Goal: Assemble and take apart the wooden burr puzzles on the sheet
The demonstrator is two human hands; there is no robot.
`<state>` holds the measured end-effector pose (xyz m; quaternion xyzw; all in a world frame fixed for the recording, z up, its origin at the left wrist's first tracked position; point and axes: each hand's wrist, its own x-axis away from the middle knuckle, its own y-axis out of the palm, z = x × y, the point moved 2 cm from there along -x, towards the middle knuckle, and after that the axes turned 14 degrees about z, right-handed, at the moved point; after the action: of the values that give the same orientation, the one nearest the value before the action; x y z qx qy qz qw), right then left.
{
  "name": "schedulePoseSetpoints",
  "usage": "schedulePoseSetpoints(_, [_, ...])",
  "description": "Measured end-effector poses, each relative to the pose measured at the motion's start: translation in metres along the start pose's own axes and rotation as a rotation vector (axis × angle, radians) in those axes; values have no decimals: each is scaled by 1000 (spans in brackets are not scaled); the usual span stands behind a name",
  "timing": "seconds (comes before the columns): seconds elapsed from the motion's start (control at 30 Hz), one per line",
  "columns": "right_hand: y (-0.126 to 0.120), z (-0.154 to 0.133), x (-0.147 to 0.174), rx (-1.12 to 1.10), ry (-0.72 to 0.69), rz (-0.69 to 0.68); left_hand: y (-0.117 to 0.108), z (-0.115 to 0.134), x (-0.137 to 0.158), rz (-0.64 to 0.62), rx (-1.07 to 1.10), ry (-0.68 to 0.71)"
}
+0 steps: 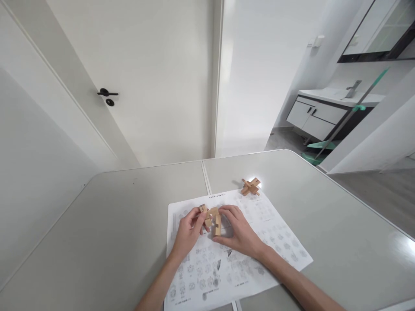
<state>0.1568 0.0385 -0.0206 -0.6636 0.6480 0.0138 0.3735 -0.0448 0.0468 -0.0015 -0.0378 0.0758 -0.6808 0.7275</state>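
My left hand (189, 229) grips several joined wooden puzzle pieces (208, 221) between thumb and fingers. A notched wooden puzzle piece (218, 226) stands upright in my right hand (240, 230), its ends between thumb and index finger. This piece is right beside the joined pieces; whether they touch I cannot tell. Both hands are above a white printed sheet (253, 255) covered with small grey diagrams. At the sheet's far right corner lies an assembled wooden cross-shaped puzzle (250, 186), apart from my hands.
The light grey table (123, 233) has a pale seam (205, 177) running across it. Behind it is a closed door with a black handle (108, 93). At the right, a washbasin cabinet (316, 113) and a green-handled broom (358, 108) are beyond the table edge.
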Motion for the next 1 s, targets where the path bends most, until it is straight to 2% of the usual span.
schedulePoseSetpoints(0.27, [-6, -5, -3, -170, 52, 33, 3, 1, 5, -97, -119, 55])
schedulePoseSetpoints(0.5, [-7, -7, -5, -213, 90, 83, 4, 8, 10, -197, -127, 55])
schedulePoseSetpoints(0.73, [-10, -8, -6, -239, 124, 114, 4, 10, 9, -178, -155, 34])
schedulePoseSetpoints(1.0, [-10, -12, -7, -267, 48, 152, 6, 6, 8, -142, -119, 17])
